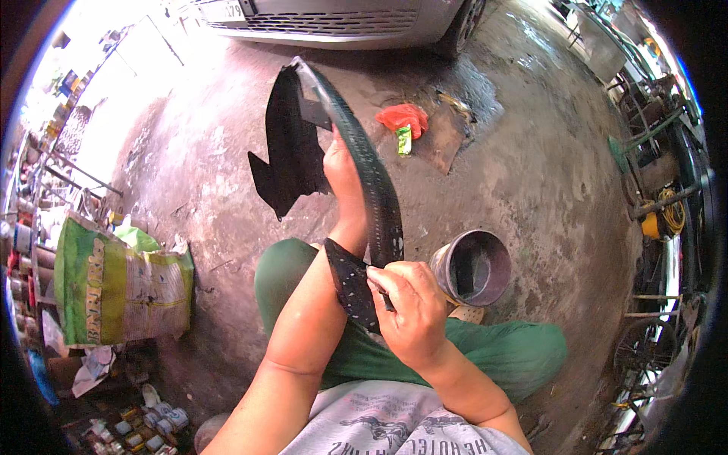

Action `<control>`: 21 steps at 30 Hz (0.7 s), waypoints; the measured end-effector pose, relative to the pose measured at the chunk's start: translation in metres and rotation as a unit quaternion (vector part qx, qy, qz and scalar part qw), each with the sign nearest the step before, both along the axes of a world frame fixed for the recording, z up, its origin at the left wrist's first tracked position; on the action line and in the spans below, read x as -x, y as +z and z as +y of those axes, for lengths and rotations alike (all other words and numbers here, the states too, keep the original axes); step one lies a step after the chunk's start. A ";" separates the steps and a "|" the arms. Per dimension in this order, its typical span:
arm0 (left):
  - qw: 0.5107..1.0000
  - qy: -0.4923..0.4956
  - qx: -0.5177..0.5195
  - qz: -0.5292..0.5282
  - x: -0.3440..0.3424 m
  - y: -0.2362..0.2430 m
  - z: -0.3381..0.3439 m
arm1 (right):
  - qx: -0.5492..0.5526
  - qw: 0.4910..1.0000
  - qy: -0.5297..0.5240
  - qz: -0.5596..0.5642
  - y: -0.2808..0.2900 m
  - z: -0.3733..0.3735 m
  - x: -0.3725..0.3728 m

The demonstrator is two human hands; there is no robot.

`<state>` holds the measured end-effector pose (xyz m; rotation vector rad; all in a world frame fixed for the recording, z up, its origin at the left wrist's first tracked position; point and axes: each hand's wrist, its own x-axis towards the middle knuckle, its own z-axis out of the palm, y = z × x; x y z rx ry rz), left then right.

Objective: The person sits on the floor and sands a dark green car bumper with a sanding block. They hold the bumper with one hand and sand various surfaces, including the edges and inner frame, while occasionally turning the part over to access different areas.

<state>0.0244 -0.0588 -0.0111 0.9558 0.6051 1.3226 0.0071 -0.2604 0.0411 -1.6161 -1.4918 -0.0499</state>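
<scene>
Left hand [345,173] grips the curved black panel [378,186] midway, above the floor [220,201]; right hand [413,309] pinches a small dark piece [389,302] by its lower end — pressing hard could twist the panel, only one hand seemingly steadying it.

Grey car [326,23] beyond red bag [400,117], sack [152,299] left

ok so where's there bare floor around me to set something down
Bare floor lies right of the bucket, short of the coiled yellow cord, and between the yellow-green sack and the black curved panel. It's crowded along both outer sides, by the red plastic bag, and over your lap, near your right hand.
</scene>
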 end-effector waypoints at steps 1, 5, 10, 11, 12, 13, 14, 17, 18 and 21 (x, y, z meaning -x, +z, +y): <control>1.000 -0.014 -0.013 0.009 0.001 0.005 -0.002 | -0.003 1.000 0.005 -0.003 0.002 0.002 0.000; 0.990 0.026 -0.030 0.136 -0.006 -0.004 0.001 | -0.018 1.000 0.015 -0.015 0.010 0.008 0.002; 0.970 0.058 -0.020 0.237 -0.016 0.006 -0.021 | -0.043 0.999 -0.001 -0.025 0.022 0.022 0.000; 0.962 0.064 -0.026 0.264 -0.017 0.000 -0.019 | -0.048 0.999 -0.002 -0.023 0.025 0.024 0.001; 0.954 0.070 -0.031 0.290 -0.018 -0.005 -0.018 | -0.041 0.999 0.004 -0.025 0.026 0.025 0.001; 0.960 0.081 -0.043 0.265 -0.020 -0.001 -0.022 | -0.033 0.999 0.005 -0.027 0.025 0.024 -0.001; 0.965 0.068 -0.032 0.251 -0.020 0.000 -0.021 | -0.025 0.999 0.007 -0.029 0.024 0.023 -0.002; 0.974 0.061 -0.018 0.218 -0.015 0.008 -0.016 | -0.014 1.000 -0.009 -0.014 0.014 0.012 -0.002; 0.968 0.061 -0.023 0.242 -0.015 0.012 -0.017 | -0.010 1.000 -0.009 -0.013 0.014 0.010 -0.003; 0.960 0.051 -0.032 0.272 -0.019 0.007 -0.021 | -0.005 1.000 -0.008 0.008 0.021 0.008 -0.006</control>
